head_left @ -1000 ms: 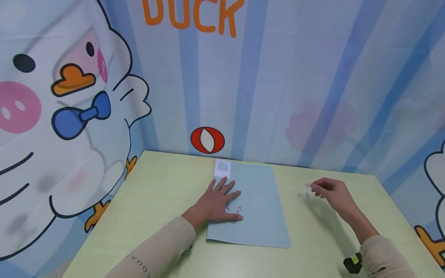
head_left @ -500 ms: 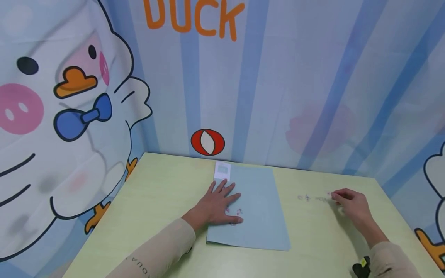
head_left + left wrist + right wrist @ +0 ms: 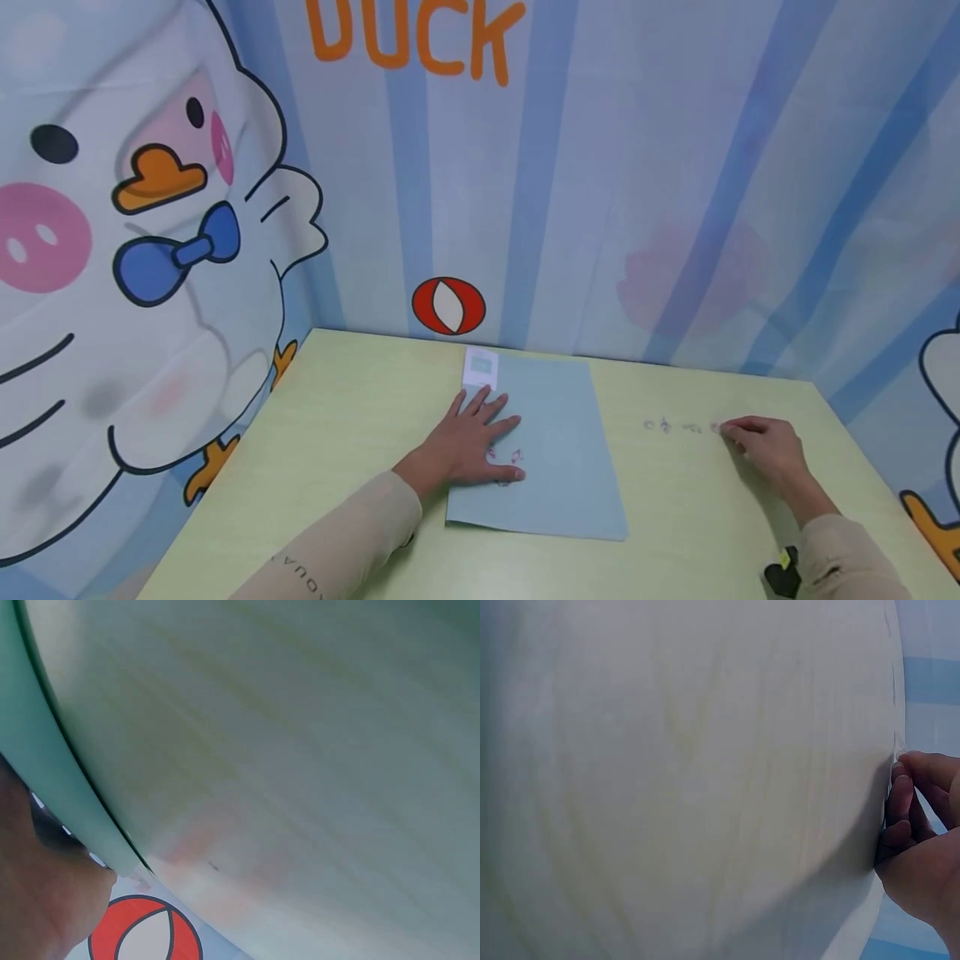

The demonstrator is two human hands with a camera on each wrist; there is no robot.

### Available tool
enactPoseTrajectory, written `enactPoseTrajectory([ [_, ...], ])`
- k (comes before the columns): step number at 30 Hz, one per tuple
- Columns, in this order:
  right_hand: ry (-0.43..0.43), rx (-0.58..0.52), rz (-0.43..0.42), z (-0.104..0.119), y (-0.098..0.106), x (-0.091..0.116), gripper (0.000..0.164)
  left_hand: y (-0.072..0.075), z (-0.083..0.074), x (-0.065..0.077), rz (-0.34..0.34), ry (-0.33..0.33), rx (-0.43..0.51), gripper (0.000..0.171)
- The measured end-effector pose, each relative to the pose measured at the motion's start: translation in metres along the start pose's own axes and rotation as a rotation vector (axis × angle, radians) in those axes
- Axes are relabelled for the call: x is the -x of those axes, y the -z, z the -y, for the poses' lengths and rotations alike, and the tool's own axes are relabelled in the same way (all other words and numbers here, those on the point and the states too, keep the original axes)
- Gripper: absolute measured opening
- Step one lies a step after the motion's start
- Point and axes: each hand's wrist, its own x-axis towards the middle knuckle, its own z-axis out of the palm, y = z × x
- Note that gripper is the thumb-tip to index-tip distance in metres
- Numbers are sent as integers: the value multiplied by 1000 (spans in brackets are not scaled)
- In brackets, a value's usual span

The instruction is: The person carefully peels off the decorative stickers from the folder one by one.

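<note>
My left hand [image 3: 474, 446] lies with spread fingers on a light blue sheet [image 3: 566, 467], over its left half. Small pink-purple printed pieces [image 3: 517, 457] show on the sheet beside the thumb. A white label [image 3: 481, 367] is at the sheet's top left corner. To the right, my right hand [image 3: 768, 450] is low over the table, thumb and fingertips pinching a small clear sticker [image 3: 716, 427] with a purplish print. It is at the right end of a row of similar small stickers [image 3: 665, 426]. Little of the pinched piece shows in the right wrist view.
The pale yellow table [image 3: 352, 417] extends around the sheet. Behind it hangs a blue striped backdrop [image 3: 585, 208] with cartoon ducks and a red ball print. A black device [image 3: 782, 575] with a yellow mark sits at the right wrist.
My right hand has moved rightward along the row and down to the table, with the small sticker in its fingertips. The left hand has stayed in place on the sheet.
</note>
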Motion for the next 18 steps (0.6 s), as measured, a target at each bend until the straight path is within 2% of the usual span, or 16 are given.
enactPoseTrajectory([
  [5, -16, 11, 4, 5, 2, 1, 51, 1, 1, -1, -3, -3, 5, 92],
  [18, 21, 33, 7, 2, 1, 3, 50, 0, 1, 0, -6, -10, 16, 93],
])
